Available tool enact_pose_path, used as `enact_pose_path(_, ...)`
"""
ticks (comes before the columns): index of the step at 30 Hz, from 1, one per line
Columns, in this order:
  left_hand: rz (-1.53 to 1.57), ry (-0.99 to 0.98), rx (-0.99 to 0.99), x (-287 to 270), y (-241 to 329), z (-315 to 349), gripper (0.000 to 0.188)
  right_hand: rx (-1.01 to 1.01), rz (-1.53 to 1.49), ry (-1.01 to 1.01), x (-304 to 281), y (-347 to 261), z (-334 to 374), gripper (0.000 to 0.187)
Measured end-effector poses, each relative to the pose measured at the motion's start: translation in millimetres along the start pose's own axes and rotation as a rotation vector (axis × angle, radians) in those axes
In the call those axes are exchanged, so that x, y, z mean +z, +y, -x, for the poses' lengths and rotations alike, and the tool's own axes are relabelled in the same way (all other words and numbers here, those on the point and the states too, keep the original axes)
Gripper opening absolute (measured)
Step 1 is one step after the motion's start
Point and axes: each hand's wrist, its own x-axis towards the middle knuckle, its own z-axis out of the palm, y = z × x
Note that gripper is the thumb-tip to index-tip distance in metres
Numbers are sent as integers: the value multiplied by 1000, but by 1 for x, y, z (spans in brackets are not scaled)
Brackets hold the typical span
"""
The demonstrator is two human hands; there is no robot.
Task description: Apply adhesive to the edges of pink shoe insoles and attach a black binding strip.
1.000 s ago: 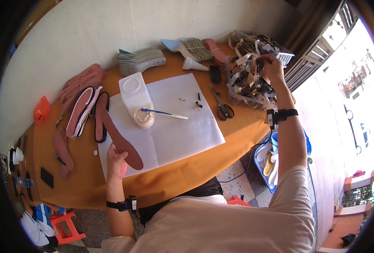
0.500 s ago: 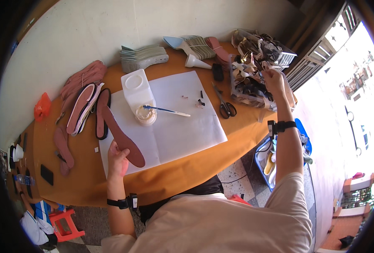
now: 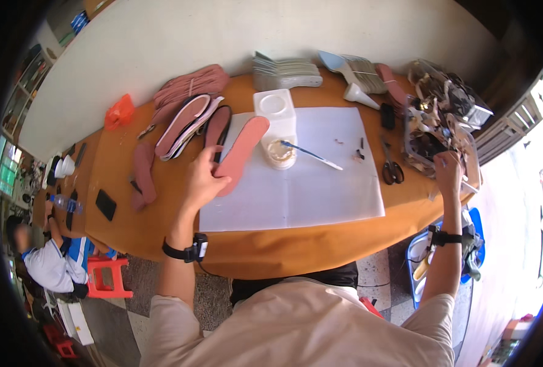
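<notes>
Between the thumb and fingers of my left hand is a pink insole, tilted with its far end up to the right, above the edge of a white paper sheet. My right hand is closed at the near end of a clear plastic bin full of dark and light scraps; what its fingers hold, if anything, is too small to make out. On the sheet stand a white plastic container and a round pot with a blue-and-white brush lying across its top.
Scissors lie beside the bin. Insoles, pink bundles and grey-green stacks line the back. A phone lies at left. A blue crate stands below right; another person sits far left.
The view has swung left. My left hand has raised and turned the insole, so its far end points up to the right. My right hand has come down to the bin's near end.
</notes>
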Motion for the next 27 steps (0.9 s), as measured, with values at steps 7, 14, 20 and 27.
enact_pose_path(7,-317,-28,-5,3,13,-24,61,175,-85,30,-12,28,-13,14)
enact_pose_path(14,-344,-66,-4,3,6,-32,54,145,-114,-87,-21,38,-6,15)
enact_pose_path(20,-380,-71,23,11,12,-30,55,148,-120,-104,-14,24,-7,12)
enact_pose_path(27,-459,-83,18,21,15,-34,56,69,-71,-121,-16,0,-19,16)
